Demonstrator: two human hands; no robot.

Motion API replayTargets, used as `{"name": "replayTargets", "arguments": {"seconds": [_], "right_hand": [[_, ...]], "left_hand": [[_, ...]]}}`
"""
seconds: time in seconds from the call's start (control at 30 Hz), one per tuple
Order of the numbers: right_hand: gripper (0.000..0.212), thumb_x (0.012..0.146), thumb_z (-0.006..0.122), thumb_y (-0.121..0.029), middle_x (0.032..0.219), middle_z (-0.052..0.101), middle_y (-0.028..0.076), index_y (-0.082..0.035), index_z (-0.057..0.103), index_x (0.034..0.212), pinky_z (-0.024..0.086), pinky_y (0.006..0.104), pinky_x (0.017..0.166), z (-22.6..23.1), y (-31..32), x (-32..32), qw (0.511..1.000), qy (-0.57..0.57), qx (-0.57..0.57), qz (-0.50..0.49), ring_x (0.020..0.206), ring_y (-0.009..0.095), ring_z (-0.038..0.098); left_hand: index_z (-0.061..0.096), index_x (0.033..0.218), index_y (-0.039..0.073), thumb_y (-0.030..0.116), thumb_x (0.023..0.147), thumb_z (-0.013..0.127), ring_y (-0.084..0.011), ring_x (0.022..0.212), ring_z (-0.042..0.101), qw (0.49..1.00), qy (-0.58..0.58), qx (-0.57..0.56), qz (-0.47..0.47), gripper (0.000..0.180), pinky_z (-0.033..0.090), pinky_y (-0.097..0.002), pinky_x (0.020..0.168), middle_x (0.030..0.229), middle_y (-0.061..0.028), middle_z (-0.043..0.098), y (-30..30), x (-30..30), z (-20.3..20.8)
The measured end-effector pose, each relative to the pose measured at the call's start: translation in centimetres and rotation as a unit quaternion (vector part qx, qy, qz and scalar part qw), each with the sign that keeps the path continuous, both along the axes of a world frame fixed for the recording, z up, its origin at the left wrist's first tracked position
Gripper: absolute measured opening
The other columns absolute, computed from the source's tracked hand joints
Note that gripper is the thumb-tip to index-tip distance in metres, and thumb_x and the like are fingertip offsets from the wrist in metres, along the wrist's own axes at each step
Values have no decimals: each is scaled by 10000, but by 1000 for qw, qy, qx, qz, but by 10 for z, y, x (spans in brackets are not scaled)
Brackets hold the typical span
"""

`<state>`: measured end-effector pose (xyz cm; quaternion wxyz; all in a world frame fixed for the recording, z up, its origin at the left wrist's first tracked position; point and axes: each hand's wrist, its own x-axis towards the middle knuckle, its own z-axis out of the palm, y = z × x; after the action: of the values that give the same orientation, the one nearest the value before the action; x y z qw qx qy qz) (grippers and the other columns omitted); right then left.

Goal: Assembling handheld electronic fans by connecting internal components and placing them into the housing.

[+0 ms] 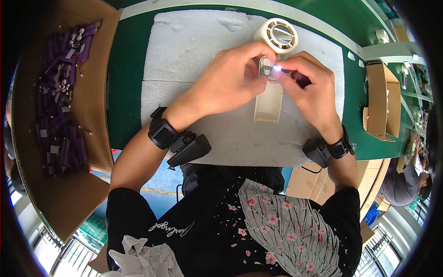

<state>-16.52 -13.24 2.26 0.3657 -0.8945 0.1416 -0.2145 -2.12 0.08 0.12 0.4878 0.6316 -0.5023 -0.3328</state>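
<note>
Hard to make out: the small part pinched between both hands. It sits at the neck of the handheld fan [272,69], where a green circuit board [266,70] shows with a bright white glare right beside it; the glare washes out detail. Thin red wire just below the board, mostly covered by fingertips. Something dark purple shows behind the right hand's fingers, too hidden to name.

Left hand [228,78]: fingers curled, thumb and forefinger closed on the fan's neck by the board. Right hand [311,87]: fingers clenched in a pinch at the same spot, tips touching the lit area. Both wrists carry black strapped devices.

The fan is cream-coloured, its round grille head upward at the far edge of the white foam sheet [184,51], the handle lying flat on the foam toward the person. The foam covers the green table [124,83].

Containers: open cardboard box [69,184] at left, holding a heap of purple cylindrical cells [62,106] with wire leads and white tabs; count not readable. Smaller cardboard box [382,99] at right, lying on its side, contents not visible.

Another person at the lower right rim, bent by the lens, is only partly seen.
</note>
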Motion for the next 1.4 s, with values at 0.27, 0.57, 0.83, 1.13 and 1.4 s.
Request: {"name": "replayTargets", "arguments": {"seconds": [0.27,0.57,0.83,1.13,1.4], "right_hand": [[160,773,728,-20,833,644,58,-5,684,927,454,224,570,-3,2,0,998,-15,-59,1,623,124,574],[172,780,726,-28,828,640,60,-8,705,949,457,231,552,-3,4,-1,994,-17,-112,3,614,130,573],[181,792,715,-18,810,633,48,-17,689,971,439,221,536,0,4,0,996,-9,-90,-2,599,107,552],[139,856,679,-58,725,586,1,-14,573,934,406,199,536,-1,2,-3,994,83,70,-1,577,43,477],[249,833,703,-129,796,570,54,-32,544,998,472,265,622,15,-6,-3,973,163,153,57,674,128,541]], "left_hand": [[566,1112,52,-40,787,623,-95,792,604,1000,3,24,8,342,483,-256,741,945,-19,623,-1,-1,2],[573,1098,39,-21,845,613,-99,775,597,999,34,-7,1,263,493,-252,752,965,-17,615,0,1,-1],[682,1064,35,35,893,632,-104,783,584,1000,16,-14,-12,178,494,-245,735,950,-37,655,0,7,2],[700,1103,71,60,889,646,-138,811,611,998,-40,-44,-34,221,502,-261,745,970,-68,667,-1,10,-2],[677,1137,72,-34,848,602,-167,888,624,998,-21,-10,-52,317,513,-288,786,1056,-73,639,2,11,7]]}}
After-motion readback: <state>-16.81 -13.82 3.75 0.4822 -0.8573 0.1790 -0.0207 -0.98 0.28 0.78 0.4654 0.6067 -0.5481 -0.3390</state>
